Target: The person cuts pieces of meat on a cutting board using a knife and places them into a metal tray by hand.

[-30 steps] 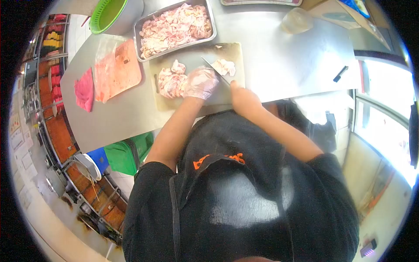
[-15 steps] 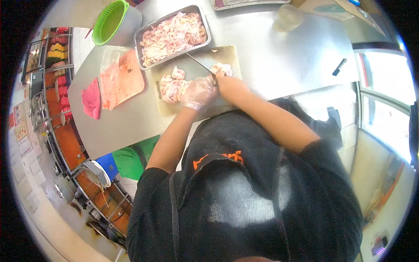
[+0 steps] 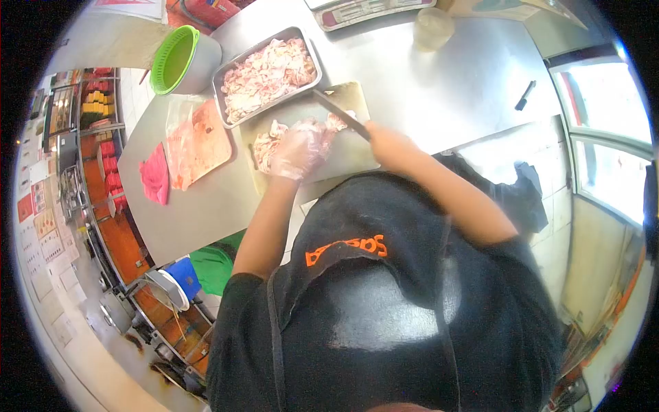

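My right hand [image 3: 391, 146], bare, is closed round the handle of a knife [image 3: 343, 115]. The blade slants up and left above the cutting board [image 3: 353, 152], its tip close to the tray's corner. My left hand [image 3: 302, 150], in a clear plastic glove, is closed over pale pink raw meat on the board; its fingertips are partly hidden. More raw meat [image 3: 266, 150] lies to the left of that hand. A small piece [image 3: 336, 122] shows just beneath the blade.
A metal tray [image 3: 318, 63] heaped with cut raw meat stands behind the board. To the left are a pinkish board [image 3: 214, 147] with a plastic bag, a pink cloth [image 3: 154, 175] and a green basket in a bucket [image 3: 206, 67]. A black marker [image 3: 526, 95] lies right.
The knife has lifted and moved right, away from my left hand. My left hand has shifted slightly left over the meat. The whole view has tilted a little.
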A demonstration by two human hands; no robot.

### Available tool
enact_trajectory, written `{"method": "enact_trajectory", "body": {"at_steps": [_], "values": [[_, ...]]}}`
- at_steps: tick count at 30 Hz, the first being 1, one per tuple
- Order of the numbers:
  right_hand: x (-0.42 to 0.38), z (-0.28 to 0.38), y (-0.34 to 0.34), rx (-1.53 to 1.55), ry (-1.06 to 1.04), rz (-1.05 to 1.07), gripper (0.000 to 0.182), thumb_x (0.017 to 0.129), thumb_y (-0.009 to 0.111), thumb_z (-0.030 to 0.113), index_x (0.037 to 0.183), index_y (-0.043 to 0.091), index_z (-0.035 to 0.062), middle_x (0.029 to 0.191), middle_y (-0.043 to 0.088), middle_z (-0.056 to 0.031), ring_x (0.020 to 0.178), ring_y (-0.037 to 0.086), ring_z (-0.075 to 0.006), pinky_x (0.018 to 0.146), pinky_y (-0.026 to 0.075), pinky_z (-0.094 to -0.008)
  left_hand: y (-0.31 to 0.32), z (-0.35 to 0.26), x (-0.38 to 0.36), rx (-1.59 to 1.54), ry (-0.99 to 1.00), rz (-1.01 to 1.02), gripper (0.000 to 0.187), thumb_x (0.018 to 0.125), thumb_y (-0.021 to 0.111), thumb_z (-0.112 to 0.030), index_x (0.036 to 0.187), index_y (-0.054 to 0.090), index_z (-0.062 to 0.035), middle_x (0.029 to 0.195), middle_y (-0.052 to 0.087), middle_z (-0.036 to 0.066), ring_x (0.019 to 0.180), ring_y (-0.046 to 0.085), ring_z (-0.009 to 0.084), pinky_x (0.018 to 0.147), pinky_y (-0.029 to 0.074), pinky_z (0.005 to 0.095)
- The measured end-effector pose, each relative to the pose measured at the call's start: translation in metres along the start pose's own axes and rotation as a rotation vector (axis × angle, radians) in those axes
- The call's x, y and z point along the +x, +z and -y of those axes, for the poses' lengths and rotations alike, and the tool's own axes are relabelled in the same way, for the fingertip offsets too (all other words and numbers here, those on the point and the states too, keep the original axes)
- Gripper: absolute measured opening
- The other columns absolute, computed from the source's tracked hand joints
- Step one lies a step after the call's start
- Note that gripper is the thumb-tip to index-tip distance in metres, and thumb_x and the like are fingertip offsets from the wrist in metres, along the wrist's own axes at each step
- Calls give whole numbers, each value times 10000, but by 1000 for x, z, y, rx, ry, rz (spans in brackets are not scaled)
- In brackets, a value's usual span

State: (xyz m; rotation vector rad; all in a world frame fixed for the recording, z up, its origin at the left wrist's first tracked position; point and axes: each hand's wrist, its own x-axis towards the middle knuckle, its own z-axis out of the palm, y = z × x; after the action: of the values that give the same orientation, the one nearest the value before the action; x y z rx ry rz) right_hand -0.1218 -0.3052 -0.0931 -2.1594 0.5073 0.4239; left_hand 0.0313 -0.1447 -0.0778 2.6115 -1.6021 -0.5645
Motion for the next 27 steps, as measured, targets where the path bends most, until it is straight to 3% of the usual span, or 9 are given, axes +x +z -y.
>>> {"method": "enact_trajectory", "body": {"at_steps": [7,13,16,18,19,21,23,25,27], "values": [[-43,-46,-17,-64,85,-129,241,940,503,133,1130,447,-4,874,634,-307,881,613,-490,773,474,-546,46,14,44,70,130,-324,320,888,545,-224,1159,606,-65,1276,572,207,1183,553,346,1031,429,415],[-58,-62,-8,-2,90,-224,256,935,517,128,1130,448,-23,893,622,-340,904,598,-514,778,457,-561,98,19,60,-187,222,32,267,854,557,-179,1097,603,-77,1133,607,177,1135,555,336,1002,432,408],[-63,-61,-9,10,87,-220,266,935,523,132,1135,450,-28,899,618,-350,917,591,-522,789,454,-563,153,34,52,-981,155,-2,281,872,507,-203,1115,643,-167,1251,584,137,1130,570,336,950,474,416],[-69,-53,-18,40,146,-181,291,918,528,111,1160,476,-43,987,626,-332,984,588,-499,871,453,-557,110,17,30,-193,273,20,201,913,519,-235,1003,653,-116,1049,617,147,979,599,347,890,472,409],[-70,-55,-17,42,143,-184,291,918,528,111,1160,476,-43,987,626,-332,984,588,-499,871,453,-557,90,11,25,-188,273,18,201,913,519,-235,1003,653,-116,1049,617,147,979,599,347,890,472,409],[-71,-62,-14,48,149,-245,313,924,525,112,1185,459,-47,965,622,-343,972,583,-515,857,451,-567,63,13,15,-355,-128,77,208,935,531,-247,956,678,-102,991,647,149,865,620,335,798,495,419],[-71,-64,-15,48,154,-252,319,927,524,115,1192,450,-47,951,621,-349,967,583,-519,848,453,-567,53,51,10,-48,-9,-256,174,926,573,-227,925,690,-97,940,679,161,792,650,317,728,512,424],[-70,-62,-17,40,163,-257,325,931,523,119,1199,442,-46,937,619,-355,962,583,-523,840,455,-568,-12,60,18,-861,-375,-76,181,920,577,-199,1028,688,-107,1006,689,170,900,663,289,783,500,422],[-68,-60,-18,25,149,-268,328,935,521,123,1205,436,-42,921,617,-365,944,589,-526,819,458,-571,-36,71,23,-933,-486,-236,255,888,587,-182,1114,671,-100,1105,665,183,1039,629,298,875,479,420]]}}
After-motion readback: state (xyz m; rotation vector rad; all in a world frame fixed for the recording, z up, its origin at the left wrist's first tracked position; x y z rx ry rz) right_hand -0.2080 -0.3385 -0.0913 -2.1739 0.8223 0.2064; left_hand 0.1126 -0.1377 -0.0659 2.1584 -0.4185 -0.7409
